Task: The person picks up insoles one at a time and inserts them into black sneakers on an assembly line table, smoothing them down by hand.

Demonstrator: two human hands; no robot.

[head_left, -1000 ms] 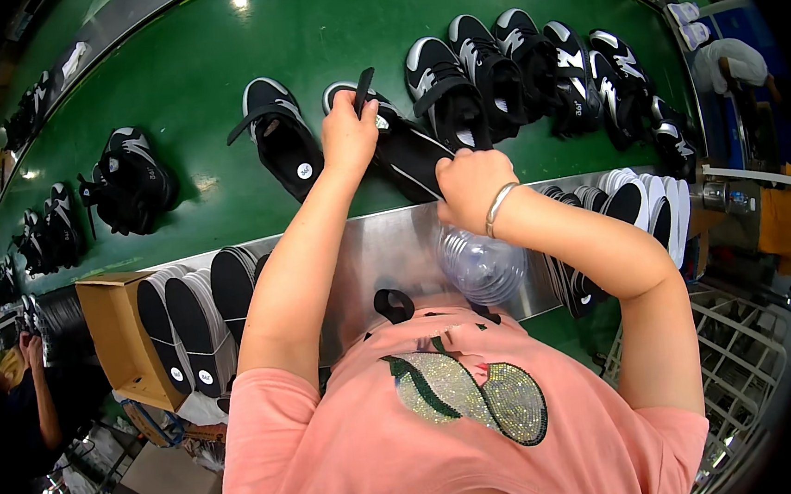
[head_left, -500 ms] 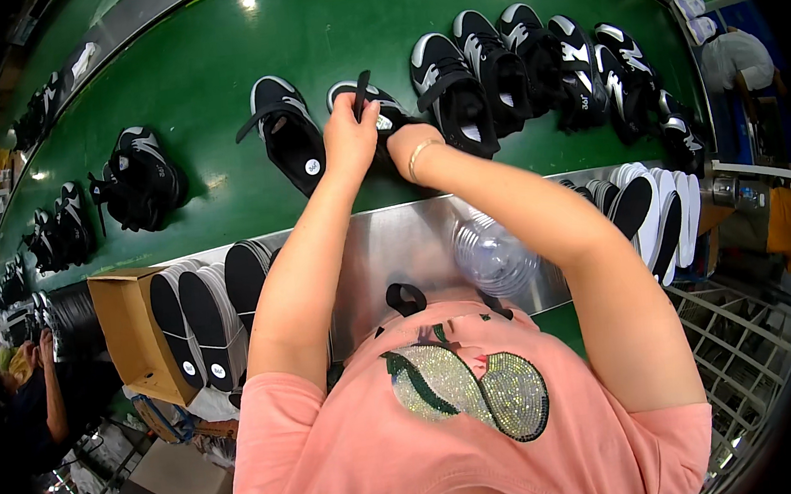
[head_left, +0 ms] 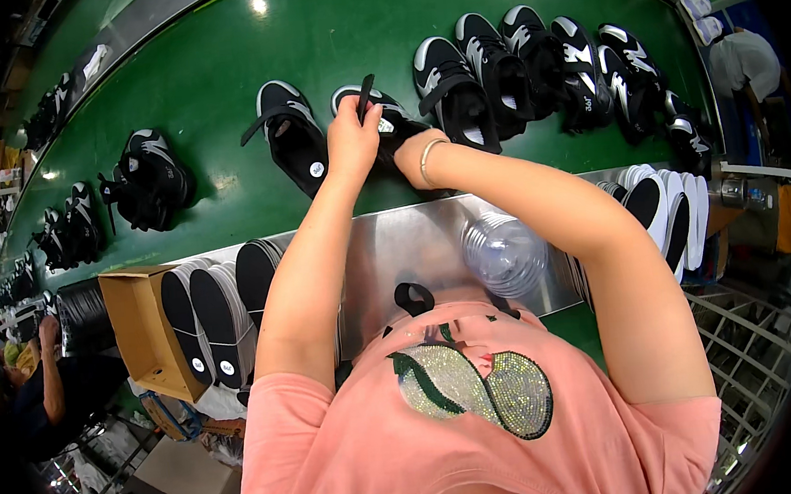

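Note:
A black sneaker with silver trim (head_left: 391, 106) rests on the green bench between my hands. My left hand (head_left: 352, 146) pinches its black strap (head_left: 366, 91), which stands up from the shoe. Closed over the opening at the shoe's near end is my right hand (head_left: 417, 160), its fingertips hidden. To the left lies another black sneaker (head_left: 276, 104), its strap sticking out sideways and a round white sticker inside. Just right of my right hand stands a similar strapped sneaker (head_left: 443, 78).
More black sneakers (head_left: 577, 70) line the green bench (head_left: 206, 85) at right, others (head_left: 153, 178) at left. Bundled soles (head_left: 205, 304) stand by a cardboard box (head_left: 147, 332) along the near edge. Clear plastic (head_left: 505, 255) lies on the metal ledge; soles (head_left: 662, 207) sit right.
The whole view has shifted slightly, carrying the bench and shoes a little to the right. Both hands stay at the same shoe, with the strap still upright in my left fingers.

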